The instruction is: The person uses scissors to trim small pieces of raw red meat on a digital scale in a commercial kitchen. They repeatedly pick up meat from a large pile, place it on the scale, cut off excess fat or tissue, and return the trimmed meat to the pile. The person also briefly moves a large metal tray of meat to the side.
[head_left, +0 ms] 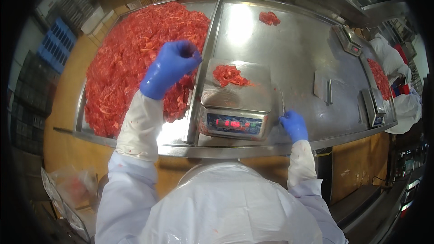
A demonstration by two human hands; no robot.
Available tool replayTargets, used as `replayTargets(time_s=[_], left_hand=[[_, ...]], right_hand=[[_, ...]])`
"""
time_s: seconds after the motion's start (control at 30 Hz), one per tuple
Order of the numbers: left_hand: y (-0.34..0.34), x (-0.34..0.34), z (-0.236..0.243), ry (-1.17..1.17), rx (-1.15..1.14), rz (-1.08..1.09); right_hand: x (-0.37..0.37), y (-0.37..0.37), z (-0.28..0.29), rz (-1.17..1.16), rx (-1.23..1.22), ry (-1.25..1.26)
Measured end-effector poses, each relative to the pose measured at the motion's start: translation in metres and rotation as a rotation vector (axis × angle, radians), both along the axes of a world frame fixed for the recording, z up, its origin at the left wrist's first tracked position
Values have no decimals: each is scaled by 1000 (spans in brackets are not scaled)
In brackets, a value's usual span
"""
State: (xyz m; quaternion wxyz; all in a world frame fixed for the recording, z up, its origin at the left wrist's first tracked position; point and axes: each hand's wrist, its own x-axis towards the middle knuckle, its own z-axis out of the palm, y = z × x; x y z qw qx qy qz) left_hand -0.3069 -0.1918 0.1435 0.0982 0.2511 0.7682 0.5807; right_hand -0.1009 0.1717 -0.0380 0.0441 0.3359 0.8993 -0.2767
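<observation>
My left hand [174, 65], in a blue glove, has its fingers curled in a pinch over the pile of red raw meat [115, 83] and beside the scale; what it holds, if anything, is unclear. A steel scale [233, 122] with a lit red display bears a small heap of meat [230, 77] on its platform [237, 99]. My right hand [293, 124], also gloved in blue, is closed on a thin shiny item [282, 101] right of the scale; I cannot make out what it is.
A raised divider [209, 40] splits the steel table [298, 45]. Further meat [269, 18], a metal plate [321, 86] and two other scales [348, 40] [374, 107] lie on it. White-clad co-workers [391, 56] stand at the right. Blue crates [56, 45] stand left.
</observation>
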Motion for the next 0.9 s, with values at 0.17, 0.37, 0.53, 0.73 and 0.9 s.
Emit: replayTargets(time_s=[0.17,0.37,0.53,0.73,0.9], left_hand=[[41,9,22,-68,295,-79],[81,-28,-75,122,-328,-272],[26,-62,-125,-38,-567,145],[-41,-66,-233,162,-719,167],[-19,-49,-110,17,-447,241]], right_hand=[[-1,-5,4,-8,-10,1],[3,2,3,32,30,-36],[7,-2,0,-28,-10,-4],[3,-1,-10,25,-24,11],[2,3,-11,22,-41,-5]])
